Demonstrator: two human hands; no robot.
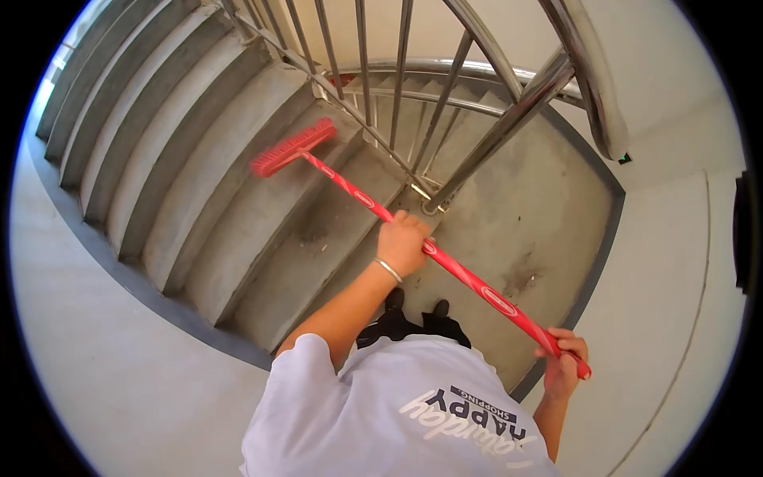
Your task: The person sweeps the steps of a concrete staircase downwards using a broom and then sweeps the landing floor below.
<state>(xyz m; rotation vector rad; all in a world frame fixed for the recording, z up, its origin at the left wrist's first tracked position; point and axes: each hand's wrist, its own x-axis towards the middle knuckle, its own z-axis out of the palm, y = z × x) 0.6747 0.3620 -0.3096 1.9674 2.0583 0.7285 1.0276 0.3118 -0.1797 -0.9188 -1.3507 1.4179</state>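
Observation:
A red broom (493, 296) runs slantwise across the view, its bristled head at the upper left over the stair steps, slightly blurred. My left hand (404, 244), with a bracelet at the wrist, is wrapped round the middle of the handle. Near the handle's lower right end, my right hand (563, 362) grips it with bent fingers. Whether the bristles touch a step cannot be made out. Some small specks and a dark stain lie on the step below the broom head.
Curved grey concrete steps (214, 103) fan out at the left. Metal railings (477, 151) stand at the top centre and right. My feet are on the grey landing (548, 199), which has a dark stain. A pale wall (668, 318) curves round the right.

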